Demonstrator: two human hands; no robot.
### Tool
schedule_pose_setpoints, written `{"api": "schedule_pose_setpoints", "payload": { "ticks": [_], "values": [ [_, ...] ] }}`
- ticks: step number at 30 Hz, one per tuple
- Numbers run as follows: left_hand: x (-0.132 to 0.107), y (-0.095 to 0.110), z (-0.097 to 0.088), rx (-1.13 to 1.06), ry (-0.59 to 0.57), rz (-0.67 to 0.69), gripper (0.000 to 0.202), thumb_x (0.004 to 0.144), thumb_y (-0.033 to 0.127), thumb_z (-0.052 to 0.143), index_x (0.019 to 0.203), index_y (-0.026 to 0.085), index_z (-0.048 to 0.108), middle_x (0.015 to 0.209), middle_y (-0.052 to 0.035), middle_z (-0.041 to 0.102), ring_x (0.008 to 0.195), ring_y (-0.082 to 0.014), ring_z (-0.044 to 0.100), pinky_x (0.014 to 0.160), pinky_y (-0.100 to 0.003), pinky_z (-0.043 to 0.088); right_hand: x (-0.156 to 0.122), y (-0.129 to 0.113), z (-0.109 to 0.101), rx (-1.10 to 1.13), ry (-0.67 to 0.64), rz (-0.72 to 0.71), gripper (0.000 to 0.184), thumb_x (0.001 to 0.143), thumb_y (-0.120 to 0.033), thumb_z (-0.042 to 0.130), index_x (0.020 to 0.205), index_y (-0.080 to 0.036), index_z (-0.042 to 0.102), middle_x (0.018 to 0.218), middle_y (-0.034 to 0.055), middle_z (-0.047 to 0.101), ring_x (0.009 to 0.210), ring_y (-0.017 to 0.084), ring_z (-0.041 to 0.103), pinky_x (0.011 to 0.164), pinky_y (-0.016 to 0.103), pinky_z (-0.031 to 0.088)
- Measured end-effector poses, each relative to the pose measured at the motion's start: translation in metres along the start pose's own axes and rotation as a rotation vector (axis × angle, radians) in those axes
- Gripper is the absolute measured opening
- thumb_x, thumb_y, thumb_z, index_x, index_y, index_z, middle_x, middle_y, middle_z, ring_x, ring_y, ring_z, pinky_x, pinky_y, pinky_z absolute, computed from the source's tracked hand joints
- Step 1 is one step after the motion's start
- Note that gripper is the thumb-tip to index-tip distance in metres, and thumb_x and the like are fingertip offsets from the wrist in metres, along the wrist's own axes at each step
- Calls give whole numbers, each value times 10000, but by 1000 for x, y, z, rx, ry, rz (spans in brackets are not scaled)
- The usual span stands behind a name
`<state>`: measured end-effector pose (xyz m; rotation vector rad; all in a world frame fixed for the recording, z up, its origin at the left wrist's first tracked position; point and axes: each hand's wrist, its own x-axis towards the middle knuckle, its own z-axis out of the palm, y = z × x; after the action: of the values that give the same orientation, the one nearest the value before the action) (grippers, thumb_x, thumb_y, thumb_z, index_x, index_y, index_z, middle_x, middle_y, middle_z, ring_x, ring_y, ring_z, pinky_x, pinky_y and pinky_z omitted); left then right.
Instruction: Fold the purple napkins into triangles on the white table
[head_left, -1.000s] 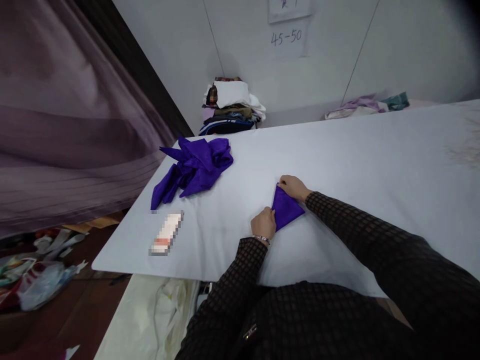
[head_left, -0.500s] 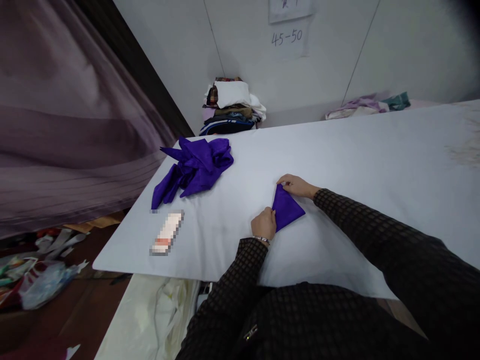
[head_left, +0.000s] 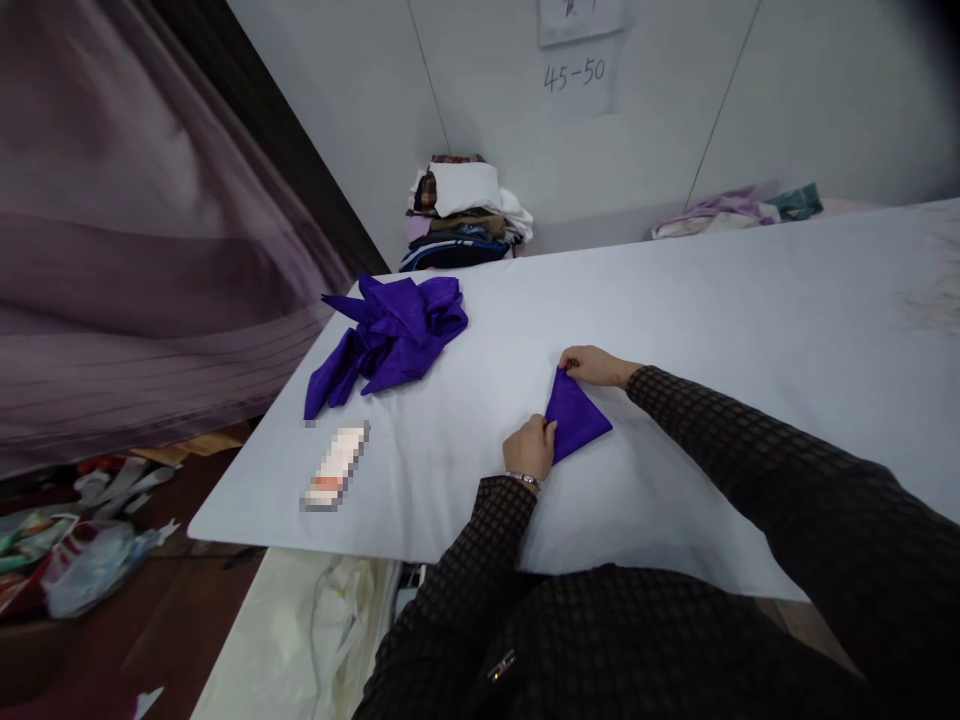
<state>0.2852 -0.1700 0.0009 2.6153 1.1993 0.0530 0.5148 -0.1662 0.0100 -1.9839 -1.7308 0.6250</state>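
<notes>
A purple cloth (head_left: 578, 415), folded into a triangle, lies on the white-covered table (head_left: 675, 320). My left hand (head_left: 531, 447) is closed on its lower left edge, thumb resting on the fabric. The top corner is pinched between the fingers of my right hand (head_left: 592, 365). Further left on the table a crumpled heap of purple cloth (head_left: 405, 325) lies apart from both hands. What lies under the folded triangle is hidden.
A pixelated oblong item (head_left: 336, 468) rests near the table's left front. Folded clothes (head_left: 465, 215) are stacked by the wall, with more fabric (head_left: 735, 212) at the back right. A curtain (head_left: 150, 250) hangs at left; plastic bags (head_left: 97, 565) lie on the floor.
My left thumb has come further onto the cloth. My right hand still pinches the top corner, having shifted only very slightly. The heap has stayed in place.
</notes>
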Motion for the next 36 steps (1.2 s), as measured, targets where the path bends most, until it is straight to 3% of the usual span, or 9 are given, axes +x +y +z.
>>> {"api": "schedule_pose_setpoints", "payload": {
  "ticks": [7, 13, 16, 21, 25, 30, 33, 36],
  "values": [
    [-1, 0, -1, -45, -4, -9, 307, 926, 451, 397, 1025, 224, 579, 901, -45, 692, 815, -190, 645, 646, -269, 397, 0, 3, -6, 12, 9, -17, 112, 699, -132, 572, 778, -173, 640, 866, 55, 658, 808, 185, 587, 755, 292, 446],
    [0, -1, 0, -56, -7, -10, 283, 923, 430, 410, 1017, 228, 584, 887, -43, 694, 811, -194, 646, 651, -273, 400, -4, 2, -12, 206, 37, -130, 69, 658, -122, 603, 692, -180, 612, 1194, 64, 607, 1057, 215, 558, 923, 344, 402],
    [0, -1, 0, -63, -11, -9, 279, 922, 427, 411, 1021, 230, 584, 897, -42, 693, 815, -193, 645, 657, -275, 404, -3, 5, -14, 311, 8, -110, 56, 635, -136, 606, 661, -185, 614, 1033, 41, 671, 986, 208, 589, 893, 337, 418],
    [0, -2, 0, -66, -15, -22, 289, 922, 433, 409, 1043, 236, 583, 908, -41, 696, 828, -194, 646, 670, -276, 414, 1, 14, -12, 489, -18, 19, 81, 587, -204, 646, 665, -181, 649, 657, -11, 640, 655, 147, 568, 670, 283, 450],
    [-1, -2, 0, -76, -12, 1, 313, 928, 427, 401, 1132, 259, 569, 951, -36, 699, 851, -189, 646, 695, -273, 428, 1, 15, -11, 602, -39, 93, 130, 577, -250, 659, 681, -176, 638, 589, -21, 588, 532, 106, 480, 498, 239, 364],
    [-1, -2, -2, -77, -17, 38, 417, 936, 410, 385, 1337, 316, 446, 1048, -29, 691, 896, -193, 644, 722, -280, 447, -4, 11, -10, 678, -48, 101, 152, 609, -276, 667, 706, -174, 610, 604, -9, 572, 583, 116, 497, 491, 229, 352],
    [-1, -2, -4, -75, -43, 46, 416, 937, 406, 383, 1340, 331, 454, 1083, -25, 683, 925, -191, 640, 749, -278, 450, -7, 8, -11, 685, -56, 101, 154, 628, -277, 676, 708, -168, 604, 743, 28, 633, 607, 107, 494, 510, 231, 372],
    [-1, -3, -3, -83, -50, 50, 404, 937, 406, 385, 1320, 324, 485, 1095, -28, 680, 936, -194, 636, 762, -278, 449, -11, 4, -12, 754, -71, 68, 159, 646, -279, 684, 704, -157, 600, 1129, 84, 624, 682, 96, 521, 550, 230, 403]
  ]
}}
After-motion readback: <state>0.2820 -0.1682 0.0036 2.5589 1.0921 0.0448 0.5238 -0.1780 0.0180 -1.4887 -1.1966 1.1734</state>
